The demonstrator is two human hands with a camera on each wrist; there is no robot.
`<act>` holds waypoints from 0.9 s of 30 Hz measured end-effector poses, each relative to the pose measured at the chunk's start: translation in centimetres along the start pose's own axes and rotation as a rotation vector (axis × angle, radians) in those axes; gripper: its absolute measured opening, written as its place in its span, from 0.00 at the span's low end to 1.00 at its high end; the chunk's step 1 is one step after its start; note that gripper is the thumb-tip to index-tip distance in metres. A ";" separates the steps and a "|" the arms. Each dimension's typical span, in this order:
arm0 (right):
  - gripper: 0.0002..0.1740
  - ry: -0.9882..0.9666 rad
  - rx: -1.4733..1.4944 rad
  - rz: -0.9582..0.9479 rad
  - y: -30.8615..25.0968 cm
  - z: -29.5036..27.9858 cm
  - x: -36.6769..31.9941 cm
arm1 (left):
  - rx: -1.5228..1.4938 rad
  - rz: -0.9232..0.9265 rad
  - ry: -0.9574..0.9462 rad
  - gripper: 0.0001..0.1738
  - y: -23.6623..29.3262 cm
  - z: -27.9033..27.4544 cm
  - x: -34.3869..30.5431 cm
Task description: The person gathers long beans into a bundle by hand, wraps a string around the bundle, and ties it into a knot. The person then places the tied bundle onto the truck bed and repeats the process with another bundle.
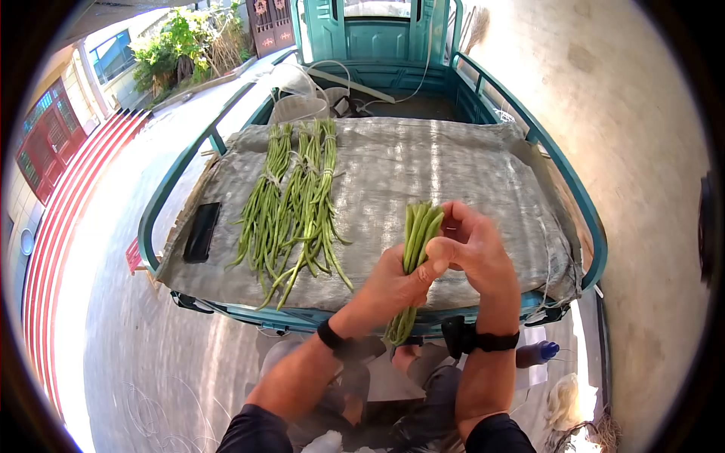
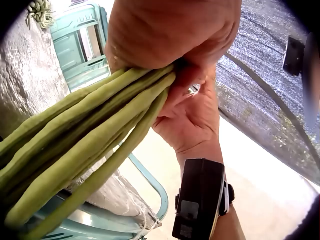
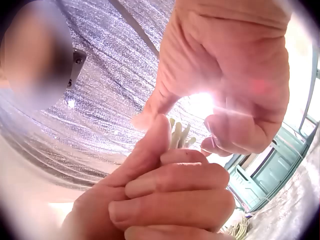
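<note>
My left hand [image 1: 391, 283] grips a bunch of long green beans [image 1: 418, 235] around its middle, over the front edge of the cart bed. The bunch stands nearly upright, its lower ends hanging below the fist. At the upper part, my right hand [image 1: 485, 253] has its thumb and curled fingers around the beans, close against the left thumb. In the right wrist view, bean tips [image 3: 181, 135] poke up between the two hands. The left wrist view shows the beans [image 2: 85, 135] fanning out from the left fist. To the left, several tied bundles of beans [image 1: 302, 196] lie side by side.
A grey woven sheet [image 1: 400, 166] covers the teal cart bed, with side rails [image 1: 563, 151] along it. A black phone [image 1: 202, 232] lies at the sheet's left. White buckets [image 1: 298, 109] stand behind. A blue-capped bottle [image 1: 538, 353] is low on the right.
</note>
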State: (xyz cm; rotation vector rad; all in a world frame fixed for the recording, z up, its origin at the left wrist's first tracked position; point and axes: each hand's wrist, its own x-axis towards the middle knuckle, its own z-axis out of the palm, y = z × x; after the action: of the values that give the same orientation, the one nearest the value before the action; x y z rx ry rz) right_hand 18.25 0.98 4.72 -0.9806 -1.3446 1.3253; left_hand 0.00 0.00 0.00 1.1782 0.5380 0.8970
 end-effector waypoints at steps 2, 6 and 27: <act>0.25 -0.071 0.048 -0.065 0.5 0.5 0.2 | 0.125 -0.016 -0.063 0.21 0.3 -0.3 -0.3; 0.19 -0.152 0.028 -0.053 0.7 -0.2 0.0 | 0.158 -0.098 -0.137 0.21 0.7 -0.3 -0.4; 0.14 0.119 -0.336 -0.221 -1.4 2.6 -0.3 | 0.294 -0.021 -0.186 0.20 0.7 -0.8 -0.3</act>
State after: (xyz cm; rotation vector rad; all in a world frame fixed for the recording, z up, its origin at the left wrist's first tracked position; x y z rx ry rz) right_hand 15.88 0.01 6.24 -1.0799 -1.5641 0.8787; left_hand -1.02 0.31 0.38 1.5035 0.5415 0.6965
